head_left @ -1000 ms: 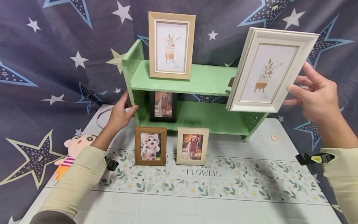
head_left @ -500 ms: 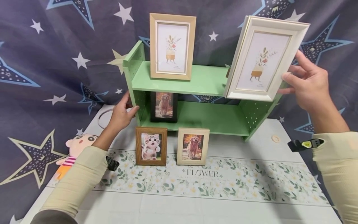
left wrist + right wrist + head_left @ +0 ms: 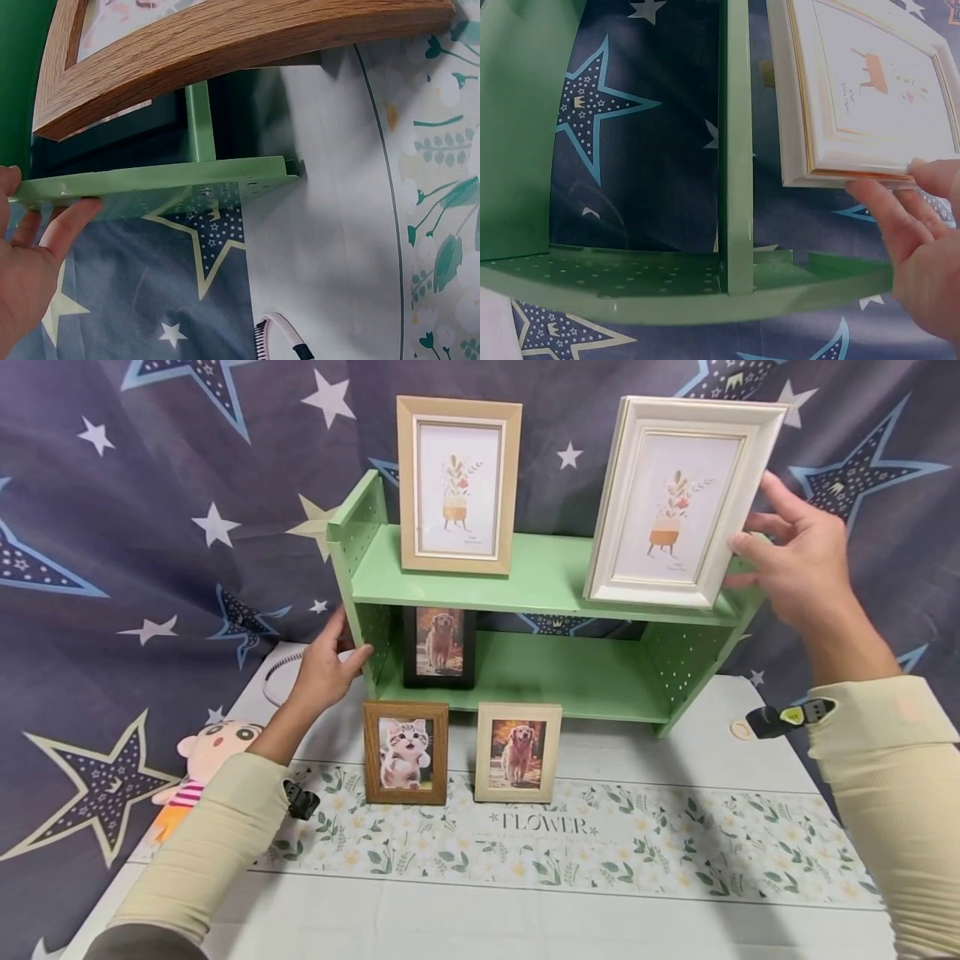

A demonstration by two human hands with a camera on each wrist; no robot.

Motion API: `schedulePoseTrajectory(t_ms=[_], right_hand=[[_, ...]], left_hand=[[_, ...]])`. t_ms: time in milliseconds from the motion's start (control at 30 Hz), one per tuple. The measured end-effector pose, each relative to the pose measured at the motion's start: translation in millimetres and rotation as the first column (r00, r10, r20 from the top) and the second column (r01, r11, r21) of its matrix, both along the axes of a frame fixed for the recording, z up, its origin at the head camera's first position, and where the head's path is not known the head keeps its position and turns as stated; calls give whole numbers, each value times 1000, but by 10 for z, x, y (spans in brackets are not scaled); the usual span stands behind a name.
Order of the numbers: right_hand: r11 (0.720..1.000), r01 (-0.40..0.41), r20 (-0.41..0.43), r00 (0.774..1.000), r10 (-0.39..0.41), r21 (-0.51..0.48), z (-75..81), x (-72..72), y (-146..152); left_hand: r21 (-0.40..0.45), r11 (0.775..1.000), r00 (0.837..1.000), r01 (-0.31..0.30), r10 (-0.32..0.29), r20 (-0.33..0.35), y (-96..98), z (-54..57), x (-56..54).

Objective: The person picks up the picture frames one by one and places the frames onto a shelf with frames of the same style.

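While a brown wood-grain kitten frame [image 3: 406, 752] and a cream dog frame [image 3: 517, 752] stand near on the white counter [image 3: 465, 914], the left hand [image 3: 322, 670] beyond them holds the left side of the green two-tier shelf [image 3: 577, 672], some fingertips hidden behind it. Farther right, the right hand [image 3: 804, 564], thumb in front and fingers behind, pinches the right edge of a wide-moulded glossy white picture frame [image 3: 681, 502] at the shelf's upper right end. It is probably stiff, fairly light and smooth enough to slip; its clear front may crack, so the side rails look the best hold. Its back is mostly hidden; whether its bottom touches the shelf is unclear. Deeper in, the upper board cuts off a black dog frame's [image 3: 440, 647] top.
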State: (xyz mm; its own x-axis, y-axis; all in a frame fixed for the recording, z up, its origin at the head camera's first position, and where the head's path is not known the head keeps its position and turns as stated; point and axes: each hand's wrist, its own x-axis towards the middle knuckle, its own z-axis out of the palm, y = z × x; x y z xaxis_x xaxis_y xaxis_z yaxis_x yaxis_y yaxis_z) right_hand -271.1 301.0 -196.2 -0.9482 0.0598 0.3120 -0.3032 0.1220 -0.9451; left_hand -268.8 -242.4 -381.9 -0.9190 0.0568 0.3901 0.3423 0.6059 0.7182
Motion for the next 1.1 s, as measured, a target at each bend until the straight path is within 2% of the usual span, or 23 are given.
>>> schedulePoseTrajectory(t_ms=[100, 233, 433, 667, 1100], right_hand=[[996, 29, 12, 999, -30, 90, 16, -32, -56], [985, 63, 34, 997, -69, 158, 43, -66, -108], [977, 97, 71, 991, -112, 190, 68, -130, -175], [951, 154, 113, 975, -189, 268, 70, -191, -245], [919, 194, 167, 950, -263, 342, 90, -265, -325]], left_hand=[[-9, 1000, 1000, -2, 2, -11, -5, -8, -1], [-6, 1000, 1000, 4, -4, -8, -4, -19, -8], [-13, 1000, 1000, 0, -1, -15, -2, -31, -19], [-11, 1000, 1000, 2, -2, -20, -5, -44, -21], [6, 1000, 1000, 7, -7, -8, -14, -21, -6]])
